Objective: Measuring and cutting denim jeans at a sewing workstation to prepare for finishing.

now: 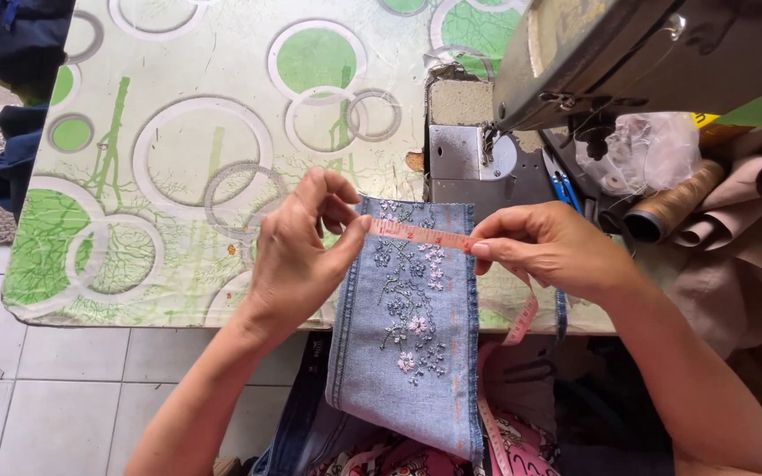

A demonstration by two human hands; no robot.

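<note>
Pink measuring tape (422, 234) stretched across embroidered blue denim piece (412, 322); left hand (297, 251), right hand (547, 247) fingers pinched tape ends; cutting, sewing apparently remained.

I see even, bright daylight over my work; shadows under my hands are soft and faint. No strong glare shows. The centre is sharp. Straight edges bow slightly toward the corners, where detail softens a little.
</note>
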